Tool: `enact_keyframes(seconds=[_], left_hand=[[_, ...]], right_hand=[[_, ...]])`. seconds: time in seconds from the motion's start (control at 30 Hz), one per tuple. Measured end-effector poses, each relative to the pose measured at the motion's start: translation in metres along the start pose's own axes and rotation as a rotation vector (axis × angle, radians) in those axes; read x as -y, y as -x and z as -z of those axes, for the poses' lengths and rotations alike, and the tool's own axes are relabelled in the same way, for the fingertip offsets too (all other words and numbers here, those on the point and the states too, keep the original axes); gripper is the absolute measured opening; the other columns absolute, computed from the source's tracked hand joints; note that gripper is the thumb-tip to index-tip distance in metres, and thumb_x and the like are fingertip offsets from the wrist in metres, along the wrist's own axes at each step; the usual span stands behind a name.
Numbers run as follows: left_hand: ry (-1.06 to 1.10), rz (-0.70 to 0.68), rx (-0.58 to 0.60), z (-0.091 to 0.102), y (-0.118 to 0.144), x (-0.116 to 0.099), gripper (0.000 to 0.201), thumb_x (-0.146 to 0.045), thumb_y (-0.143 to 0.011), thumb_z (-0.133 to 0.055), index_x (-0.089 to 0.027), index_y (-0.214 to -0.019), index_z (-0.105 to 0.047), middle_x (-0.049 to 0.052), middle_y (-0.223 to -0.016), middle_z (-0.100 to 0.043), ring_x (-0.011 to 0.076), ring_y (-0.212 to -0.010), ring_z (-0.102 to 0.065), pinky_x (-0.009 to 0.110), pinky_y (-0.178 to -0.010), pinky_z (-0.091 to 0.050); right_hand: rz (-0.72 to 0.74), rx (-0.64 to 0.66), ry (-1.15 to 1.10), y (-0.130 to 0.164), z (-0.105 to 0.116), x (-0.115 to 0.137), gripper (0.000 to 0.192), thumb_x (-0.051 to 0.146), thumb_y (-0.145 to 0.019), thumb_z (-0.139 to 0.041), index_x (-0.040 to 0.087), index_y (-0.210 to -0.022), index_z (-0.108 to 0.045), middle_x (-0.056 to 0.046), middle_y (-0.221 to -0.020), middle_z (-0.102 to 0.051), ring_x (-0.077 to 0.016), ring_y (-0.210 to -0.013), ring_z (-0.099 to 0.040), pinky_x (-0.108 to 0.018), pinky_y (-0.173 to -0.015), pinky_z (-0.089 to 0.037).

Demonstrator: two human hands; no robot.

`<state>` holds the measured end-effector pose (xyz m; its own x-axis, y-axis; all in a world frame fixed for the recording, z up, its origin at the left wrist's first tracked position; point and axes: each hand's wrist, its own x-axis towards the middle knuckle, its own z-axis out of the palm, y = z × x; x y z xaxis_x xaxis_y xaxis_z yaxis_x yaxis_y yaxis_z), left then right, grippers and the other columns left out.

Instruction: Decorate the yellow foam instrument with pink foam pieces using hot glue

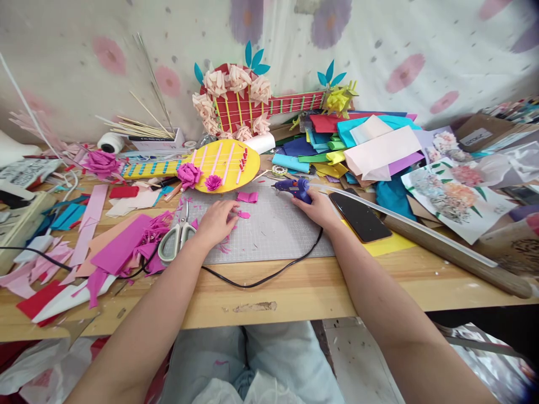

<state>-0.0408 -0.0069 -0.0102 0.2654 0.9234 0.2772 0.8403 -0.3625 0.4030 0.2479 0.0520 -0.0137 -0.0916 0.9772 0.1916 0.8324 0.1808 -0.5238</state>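
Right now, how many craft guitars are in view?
2: the yellow guitar just beyond the left hand, and the red guitar behind it, trimmed with pale roses. Any others would be hidden.

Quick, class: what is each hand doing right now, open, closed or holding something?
Left hand: loosely bent beside a small pink paper piece; whether it touches it cannot be told.
Right hand: closed, holding the glue gun.

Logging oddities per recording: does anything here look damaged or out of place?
The wooden tabletop has a worn-looking patch near its front edge, breaking the smooth surface. A small pink scrap lies on the person's trousers rather than on the tabletop.
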Motion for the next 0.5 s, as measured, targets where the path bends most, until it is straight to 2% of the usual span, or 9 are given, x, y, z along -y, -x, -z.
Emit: enact_keyframes(seconds=[0.13,0.23,0.37,0.5], left_hand=[[-0.013,0.050,0.004,0.0031,-0.0007,0.0015,0.025,-0.012,-0.079,-0.047,-0.020,-0.100,-0.059,0.004,-0.085,-0.066,0.0209,-0.086,-0.058,0.035,-0.080,-0.045],[-0.052,0.096,-0.030,0.0040,-0.0004,0.0007,0.025,-0.011,-0.078,-0.047,-0.019,-0.098,-0.060,0.005,-0.087,-0.065,0.0208,-0.085,-0.058,0.035,-0.080,-0.045],[-0.082,0.054,-0.058,-0.0002,-0.0018,-0.0020,0.019,-0.023,-0.082,-0.051,-0.019,-0.096,-0.062,0.008,-0.097,-0.063,0.0227,-0.093,-0.057,0.037,-0.085,-0.045],[-0.077,0.027,-0.026,-0.0040,-0.0045,-0.0041,0.013,-0.025,-0.083,-0.051,-0.020,-0.083,-0.063,0.007,-0.093,-0.063,0.0224,-0.093,-0.056,0.037,-0.084,-0.045]], right_hand=[[0.012,0.002,-0.004,0.0004,0.0005,0.0005,0.041,0.057,-0.079,-0.051,0.019,-0.085,-0.062,-0.007,-0.082,-0.064,-0.0211,-0.076,-0.056,-0.029,-0.066,-0.040],[0.007,0.000,0.003,0.0002,0.0004,0.0003,0.040,0.057,-0.079,-0.052,0.019,-0.085,-0.062,-0.007,-0.082,-0.064,-0.0211,-0.076,-0.056,-0.029,-0.066,-0.040],[-0.009,0.002,0.001,0.0000,0.0005,0.0009,0.038,0.056,-0.078,-0.053,0.019,-0.083,-0.062,-0.007,-0.081,-0.064,-0.0212,-0.075,-0.056,-0.030,-0.066,-0.039],[0.005,-0.005,-0.008,0.0006,0.0008,0.0015,0.041,0.058,-0.078,-0.052,0.019,-0.085,-0.062,-0.007,-0.083,-0.064,-0.0214,-0.076,-0.056,-0.030,-0.067,-0.039]])
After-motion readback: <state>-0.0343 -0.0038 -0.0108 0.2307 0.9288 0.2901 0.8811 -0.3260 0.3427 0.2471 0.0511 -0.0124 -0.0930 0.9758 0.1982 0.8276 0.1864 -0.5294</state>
